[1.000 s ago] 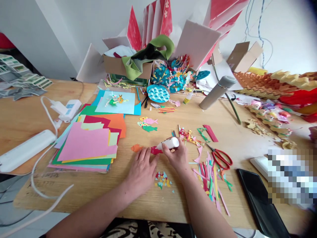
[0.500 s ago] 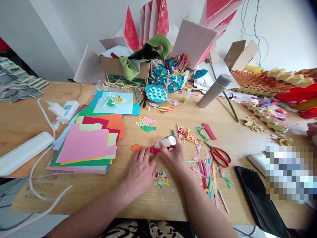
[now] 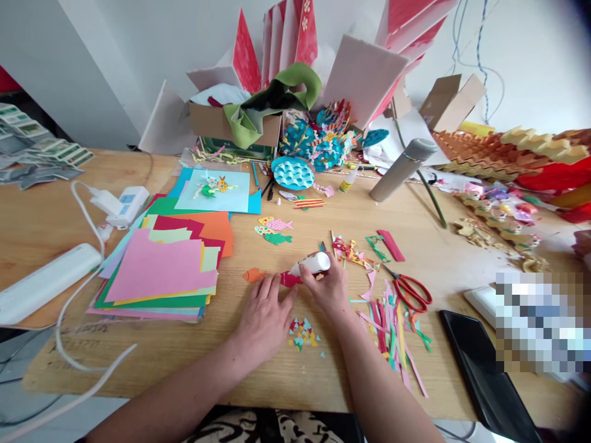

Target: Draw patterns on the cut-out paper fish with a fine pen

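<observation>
A white glue bottle (image 3: 316, 263) is gripped in my right hand (image 3: 329, 288), tilted with its nozzle end down toward a dark red paper fish (image 3: 290, 280). My left hand (image 3: 268, 312) lies flat on the table, fingers stretched out, its fingertips at the edge of that fish. Just beyond them is an orange paper fish (image 3: 253, 275). Small coloured paper bits (image 3: 305, 335) lie in a heap between my forearms. Farther back, several decorated paper fish (image 3: 274, 231) form a group. The glue nozzle's tip is hard to make out.
Stacked coloured paper (image 3: 161, 264) lies to the left. On the right are paper strips (image 3: 392, 332), red-handled scissors (image 3: 410, 293) and a black phone-like slab (image 3: 484, 369). A grey flask (image 3: 401, 170) stands behind. Crafts and a cardboard box (image 3: 235, 123) line the wall.
The view has shifted very slightly. Both hands and the glue bottle hold nearly the same place over the dark red fish.
</observation>
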Demonstrator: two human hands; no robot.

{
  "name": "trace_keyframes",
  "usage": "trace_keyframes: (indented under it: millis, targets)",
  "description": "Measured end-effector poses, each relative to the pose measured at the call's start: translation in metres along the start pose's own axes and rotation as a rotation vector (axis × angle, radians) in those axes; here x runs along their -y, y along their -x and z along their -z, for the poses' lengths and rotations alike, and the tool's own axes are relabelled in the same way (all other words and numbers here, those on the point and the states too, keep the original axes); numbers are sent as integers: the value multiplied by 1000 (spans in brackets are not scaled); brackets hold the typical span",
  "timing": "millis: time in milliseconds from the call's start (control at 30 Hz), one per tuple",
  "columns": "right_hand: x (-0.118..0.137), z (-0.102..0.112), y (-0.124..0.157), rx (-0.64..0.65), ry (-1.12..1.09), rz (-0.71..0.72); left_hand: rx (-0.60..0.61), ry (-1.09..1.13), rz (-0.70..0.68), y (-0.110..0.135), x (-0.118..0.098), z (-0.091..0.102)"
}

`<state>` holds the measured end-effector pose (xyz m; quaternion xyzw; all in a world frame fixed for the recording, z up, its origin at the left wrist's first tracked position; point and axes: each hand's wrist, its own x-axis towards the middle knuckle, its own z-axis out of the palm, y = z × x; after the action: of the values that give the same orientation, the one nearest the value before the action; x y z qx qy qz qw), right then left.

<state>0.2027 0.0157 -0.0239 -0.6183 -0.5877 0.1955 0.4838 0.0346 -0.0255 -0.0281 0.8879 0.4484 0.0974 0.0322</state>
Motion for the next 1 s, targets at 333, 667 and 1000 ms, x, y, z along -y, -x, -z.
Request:
trace_keyframes:
  millis: [333, 667, 1000]
  targets:
    - [-2, -1, 0, 9, 29, 15, -9, 1, -5, 0, 0, 1]
    - [1, 1, 1, 27, 49, -10, -2, -6, 4, 0, 0, 1]
    - [6, 4, 3, 53, 81, -19, 4, -3, 4, 0, 0, 0]
